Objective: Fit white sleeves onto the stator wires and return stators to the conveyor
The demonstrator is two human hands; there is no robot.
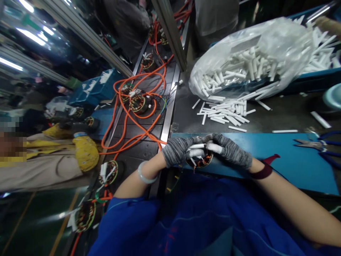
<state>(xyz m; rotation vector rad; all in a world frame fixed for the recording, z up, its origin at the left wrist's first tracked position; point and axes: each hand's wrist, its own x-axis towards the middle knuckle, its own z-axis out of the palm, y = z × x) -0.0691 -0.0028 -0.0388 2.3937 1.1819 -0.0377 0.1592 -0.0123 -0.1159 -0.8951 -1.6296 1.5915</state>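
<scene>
Both hands wear grey striped gloves with white fingertips and meet over a copper-wound motor stator (204, 161) at the blue mat's near left edge. My left hand (179, 151) has its fingers bent over white sleeving (197, 146) on top of the stator. From the right, my right hand (230, 148) closes its thumb and fingers by the same sleeving; what lies between those fingertips is too small to make out. A short wire end hangs at the stator's near side. Beyond the hands, loose white tubes (226, 111) lie piled on the dark table.
A plastic bag of white tubes (247, 64) leans in a blue bin at the back. Pliers (311, 144) lie at the right on the blue mat (287, 156). Left, orange cables (128, 117) and more stators (138, 103) cover the line; a person in yellow sleeves (85, 153) works beyond.
</scene>
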